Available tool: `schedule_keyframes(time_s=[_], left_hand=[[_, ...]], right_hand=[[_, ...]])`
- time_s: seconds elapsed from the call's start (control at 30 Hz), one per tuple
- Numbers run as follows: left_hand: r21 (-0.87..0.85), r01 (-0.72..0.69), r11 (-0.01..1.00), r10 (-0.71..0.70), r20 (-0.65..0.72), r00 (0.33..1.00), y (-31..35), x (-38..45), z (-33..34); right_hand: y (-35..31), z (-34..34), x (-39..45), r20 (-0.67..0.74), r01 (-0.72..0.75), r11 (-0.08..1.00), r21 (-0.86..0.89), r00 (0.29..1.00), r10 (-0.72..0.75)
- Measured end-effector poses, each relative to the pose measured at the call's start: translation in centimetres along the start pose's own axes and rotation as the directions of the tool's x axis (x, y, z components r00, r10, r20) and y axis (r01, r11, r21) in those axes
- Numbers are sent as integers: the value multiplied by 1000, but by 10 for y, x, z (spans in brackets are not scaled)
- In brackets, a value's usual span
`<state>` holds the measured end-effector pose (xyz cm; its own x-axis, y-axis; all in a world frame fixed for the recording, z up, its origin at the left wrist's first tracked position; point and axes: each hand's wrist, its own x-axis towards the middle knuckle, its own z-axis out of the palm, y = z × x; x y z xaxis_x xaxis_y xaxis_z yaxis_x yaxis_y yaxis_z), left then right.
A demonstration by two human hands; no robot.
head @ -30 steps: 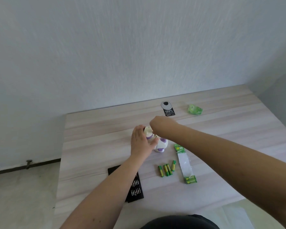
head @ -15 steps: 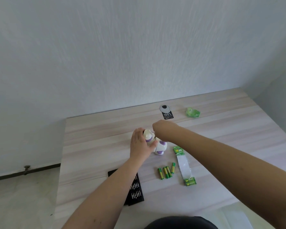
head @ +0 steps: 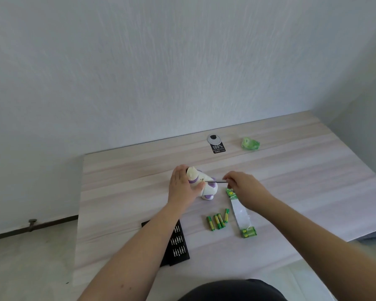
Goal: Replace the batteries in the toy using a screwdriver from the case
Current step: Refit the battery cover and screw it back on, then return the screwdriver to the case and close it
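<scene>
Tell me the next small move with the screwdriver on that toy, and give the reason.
Probably turn the screwdriver to work the screw loose. Its tip meets the underside of the toy, which lies on its side, and no open battery bay shows. The left hand grips the toy to steady it; the right hand pinches the handle. The batteries lie loose on the table.

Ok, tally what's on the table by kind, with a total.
Toy: 1
Screwdriver: 1
Bit case: 1
Loose batteries: 4
Battery packaging: 1
Crumpled green wrapper: 1
Black label card: 1
Total: 10
</scene>
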<state>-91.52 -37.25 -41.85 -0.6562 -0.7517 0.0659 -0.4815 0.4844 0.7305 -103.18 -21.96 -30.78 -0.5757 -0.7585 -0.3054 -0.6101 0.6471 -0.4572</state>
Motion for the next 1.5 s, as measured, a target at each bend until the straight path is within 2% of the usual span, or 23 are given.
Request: schedule_keyframes(time_s=[0.17,0.23,0.33,0.47,0.73,0.87,0.97,1.07,1.17,1.23,1.33,1.4,1.43,1.5], left_hand=[[21,-26,999,24,109,994,-3,6,-9],[33,-30,999,26,128,991,-5,7,-10],[41,-46,998,40,136,990,-5,6,-11],[57,-78,995,66,188,980,-9,7,-16],[108,-111,988,77,279,957,-12,11,-20],[122,-143,982,92,350,932,-19,19,-25],[179,-214,960,113,453,884,-26,25,-34],[210,-280,937,150,482,863,-30,28,-38],[232,-312,921,177,464,868,-33,28,-36],[232,-328,916,196,454,869,-36,30,-36],[225,-356,907,227,451,863,-37,32,-40],[204,-370,906,249,449,858,-39,34,-42],[197,-374,906,255,451,855,-39,35,-42],[176,-387,905,271,463,844,-42,37,-42]], right_hand=[[23,41,-36,122,-156,985,72,982,146],[25,65,-43,195,-222,973,71,959,204],[19,104,-44,230,-275,959,68,940,253],[3,139,-34,195,-212,971,-108,953,230],[-4,174,-18,207,-231,939,-256,935,287],[-1,181,-13,195,-236,932,-275,936,294],[0,183,-10,200,-213,931,-296,939,279],[0,180,-7,209,-196,941,-275,944,257],[-3,171,-6,172,-225,956,-188,951,258],[-2,163,-7,97,-276,957,-90,954,284],[6,146,-5,-39,-390,908,151,916,400],[11,133,1,-50,-425,802,420,872,488],[12,126,5,-17,-416,703,576,854,520],[8,114,11,93,-348,417,839,848,521]])
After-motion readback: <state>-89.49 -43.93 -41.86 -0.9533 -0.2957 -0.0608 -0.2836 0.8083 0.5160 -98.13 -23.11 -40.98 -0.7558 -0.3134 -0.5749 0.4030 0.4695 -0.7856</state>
